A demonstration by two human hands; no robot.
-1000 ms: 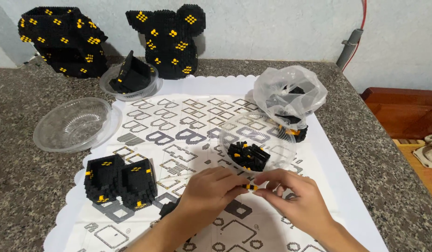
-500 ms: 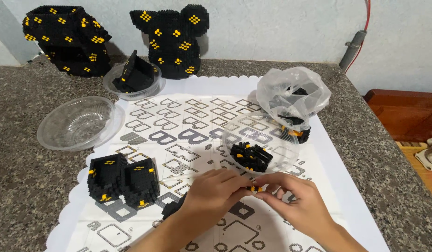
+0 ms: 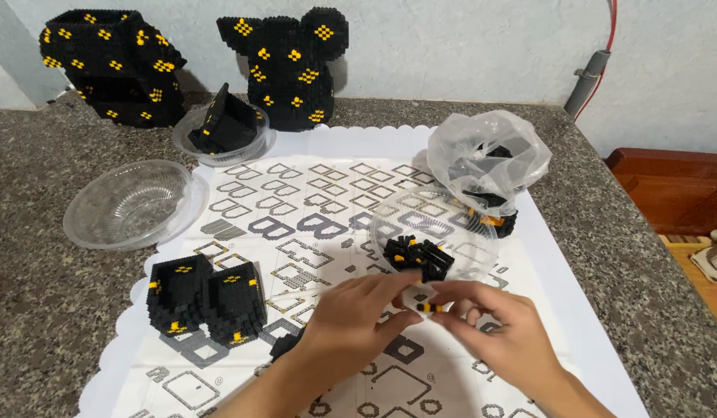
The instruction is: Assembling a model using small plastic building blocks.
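Note:
My left hand (image 3: 357, 321) and my right hand (image 3: 499, 331) meet over the printed instruction sheet (image 3: 320, 209), both pinching a tiny black-and-yellow brick piece (image 3: 427, 307) between their fingertips. Just beyond them a clear shallow bowl (image 3: 482, 244) holds a heap of small black bricks (image 3: 417, 256). A built black block section with yellow dots (image 3: 206, 299) stands to the left of my left hand. Another small black piece (image 3: 286, 345) lies partly hidden under my left wrist.
An empty clear bowl (image 3: 130, 203) sits at left. A clear bowl with a black piece (image 3: 224, 130) is at the back. Two large black-and-yellow builds (image 3: 112, 65) (image 3: 290, 65) stand by the wall. A plastic bag of bricks (image 3: 488, 167) is at right, near the granite counter edge (image 3: 653, 255).
My hands have stayed joined over the sheet with the small piece between them, fingers shifting slightly. The view has tilted a little. Nothing else has moved.

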